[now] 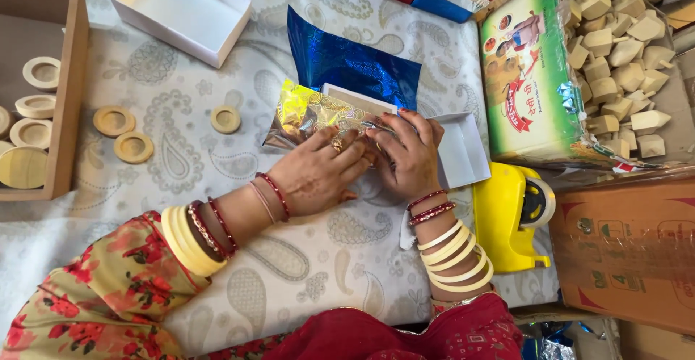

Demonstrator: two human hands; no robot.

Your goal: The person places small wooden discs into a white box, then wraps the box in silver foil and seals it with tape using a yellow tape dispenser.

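Note:
My left hand (318, 172) and my right hand (409, 156) press side by side on a shiny holographic silver-gold wrapping sheet (308, 114) folded over a small white box (358, 101). Both hands have their fingers down on the foil, pinching its edge near the middle. A blue glittery foil sheet (351, 59) lies behind the box. An open white box lid (460, 150) sits just right of my right hand.
A yellow tape dispenser (510, 215) stands right of my wrist. A carton of pale wooden blocks (622, 48) is at far right, a brown cardboard box (630, 251) below it. Wooden rings (123, 134) lie left, a wooden tray (69, 92) beside them, an empty white box (181, 12) behind.

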